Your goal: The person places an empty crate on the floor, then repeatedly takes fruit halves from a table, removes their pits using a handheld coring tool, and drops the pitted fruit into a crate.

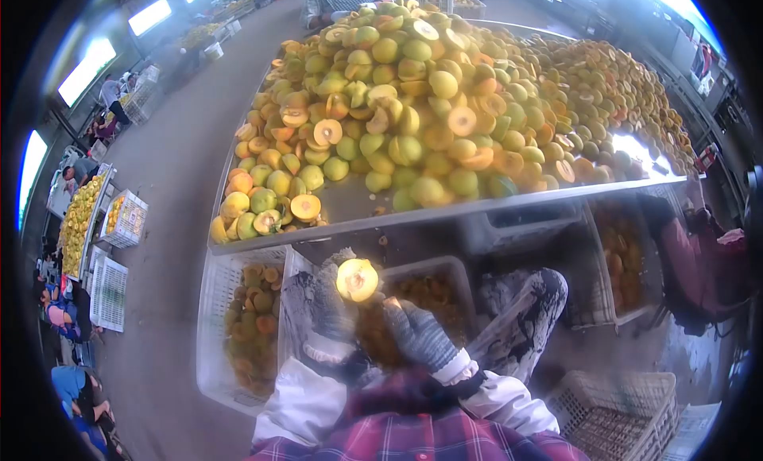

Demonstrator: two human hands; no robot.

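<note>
My left hand (335,306), in a grey knit glove, holds a halved peach (357,280) with its pale yellow cut face up. Close by on the right is my right hand (419,331), also gloved, with its fingers curled together. What it grips, if anything, is too small to make out. Both hands are above a crate of peach pieces (433,290) between my knees. In front of them, a metal table (358,222) bears a big heap of yellow-green peaches (381,87), many of them cut in half.
A white crate of peach halves (208,334) stands at my left, and another crate (612,262) is under the table at right. An open-mesh crate (616,413) sits low at right. A person (699,262) is at the right edge; others work at left and behind the table.
</note>
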